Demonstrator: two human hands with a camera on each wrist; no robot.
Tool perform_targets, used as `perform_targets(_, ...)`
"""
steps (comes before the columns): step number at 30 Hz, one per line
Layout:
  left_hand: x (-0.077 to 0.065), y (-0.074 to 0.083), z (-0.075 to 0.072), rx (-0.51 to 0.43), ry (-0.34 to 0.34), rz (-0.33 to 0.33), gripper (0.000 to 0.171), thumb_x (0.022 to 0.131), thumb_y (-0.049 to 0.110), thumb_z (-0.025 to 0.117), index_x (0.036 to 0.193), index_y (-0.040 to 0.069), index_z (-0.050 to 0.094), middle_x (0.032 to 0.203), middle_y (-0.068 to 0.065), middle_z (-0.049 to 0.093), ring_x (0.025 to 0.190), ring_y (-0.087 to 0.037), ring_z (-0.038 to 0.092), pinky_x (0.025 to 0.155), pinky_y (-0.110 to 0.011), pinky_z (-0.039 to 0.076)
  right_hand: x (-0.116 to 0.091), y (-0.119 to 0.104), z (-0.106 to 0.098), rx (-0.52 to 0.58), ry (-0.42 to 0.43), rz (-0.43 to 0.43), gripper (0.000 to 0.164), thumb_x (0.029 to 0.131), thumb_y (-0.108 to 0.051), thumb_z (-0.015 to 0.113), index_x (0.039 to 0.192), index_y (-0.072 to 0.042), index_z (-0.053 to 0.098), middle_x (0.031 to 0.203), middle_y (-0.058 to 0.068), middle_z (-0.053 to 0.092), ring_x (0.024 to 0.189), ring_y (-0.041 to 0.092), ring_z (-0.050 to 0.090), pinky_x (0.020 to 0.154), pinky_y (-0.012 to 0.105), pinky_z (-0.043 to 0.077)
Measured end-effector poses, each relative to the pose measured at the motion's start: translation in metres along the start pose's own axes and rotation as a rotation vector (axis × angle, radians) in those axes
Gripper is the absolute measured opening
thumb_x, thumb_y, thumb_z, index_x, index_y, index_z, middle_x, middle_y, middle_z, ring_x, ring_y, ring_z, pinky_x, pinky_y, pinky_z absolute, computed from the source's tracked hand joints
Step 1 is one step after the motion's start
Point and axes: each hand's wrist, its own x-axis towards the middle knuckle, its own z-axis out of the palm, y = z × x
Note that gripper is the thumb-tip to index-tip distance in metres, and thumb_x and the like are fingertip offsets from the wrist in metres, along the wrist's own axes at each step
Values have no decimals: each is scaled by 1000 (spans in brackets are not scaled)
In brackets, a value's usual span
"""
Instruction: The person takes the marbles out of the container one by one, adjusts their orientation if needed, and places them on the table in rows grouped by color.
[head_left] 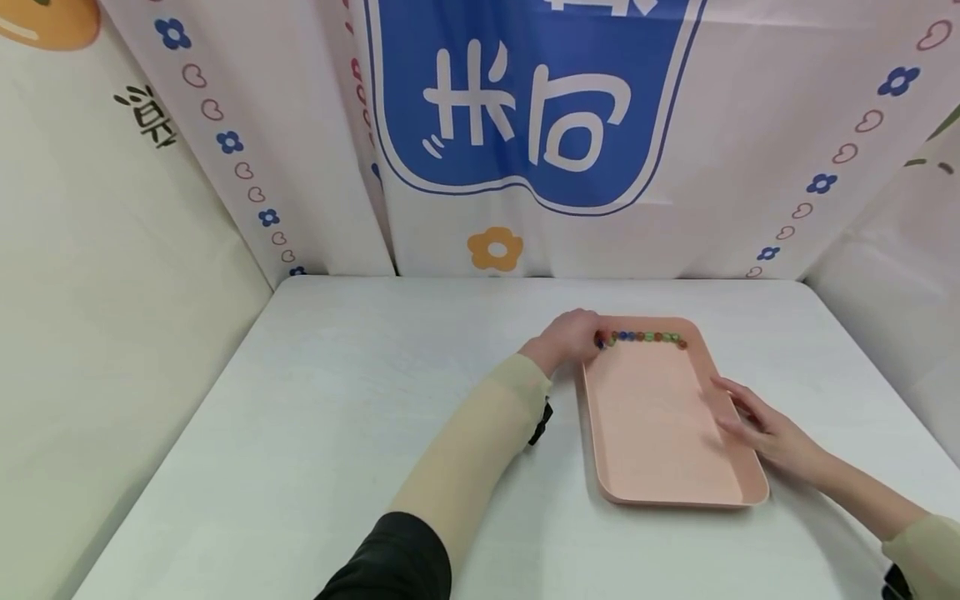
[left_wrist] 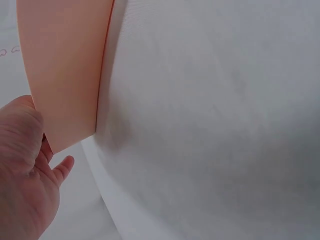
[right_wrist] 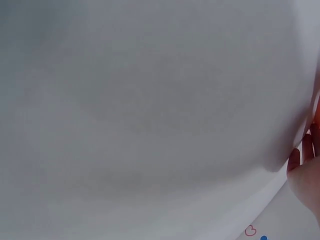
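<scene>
A pink rectangular tray (head_left: 660,417) sits toward the right of the table in the head view. Small round marble-like balls (head_left: 649,337), blue, green and reddish-brown, line up along its far inner edge. My left hand (head_left: 567,337) grips the tray's far left corner, covering part of it. In the left wrist view, the fingers of that hand (left_wrist: 30,165) wrap the tray's end wall (left_wrist: 70,65). On the opposite long side, my right hand (head_left: 780,437) holds the rim, thumb over the inside. Only part of that hand (right_wrist: 306,175) shows in the right wrist view.
The white table (head_left: 337,400) stretches left of the tray. A printed cloth (head_left: 735,125) with a blue emblem hangs right behind the table's far edge. Pale cloth walls (head_left: 97,292) stand at both sides.
</scene>
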Motion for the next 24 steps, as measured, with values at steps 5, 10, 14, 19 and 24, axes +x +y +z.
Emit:
perform_targets(5,0,1,-1,-25,-9,-10,22,87,-2,66,97,17,73,96,5,62,86,-10,53,72,-18,43,0,0,1,16,2,-30,63,100,-16,55,154,-12,22,147,32,28,121,-12,31,86,1,27)
perform_targets(10,-3,1,-4,-20,-15,-7,22,87,-2,66,98,16,73,98,5,62,87,-10,53,72,-18,44,2,-1,1,26,-1,-41,63,100,-15,55,154,-11,22,148,32,27,114,-22,26,86,1,27)
perform_targets(14,-4,-1,-4,-20,-12,11,20,87,1,67,98,16,73,99,5,62,86,-10,53,72,-18,43,2,-1,2,17,4,-38,63,100,-16,55,154,-11,22,148,32,28,114,-22,26,86,1,27)
perform_targets(19,-7,-5,-2,-47,11,61,17,89,8,68,103,16,73,96,6,62,84,-8,54,73,-17,42,0,0,3,12,-1,-26,63,101,-16,54,154,-10,22,148,33,27,124,-12,27,87,0,25)
perform_targets(24,-12,-12,-8,-129,41,100,16,88,8,67,102,15,73,92,7,60,84,-9,54,73,-18,43,-1,0,1,1,-4,-11,63,101,-17,53,155,-11,20,149,33,25,134,32,31,86,0,24)
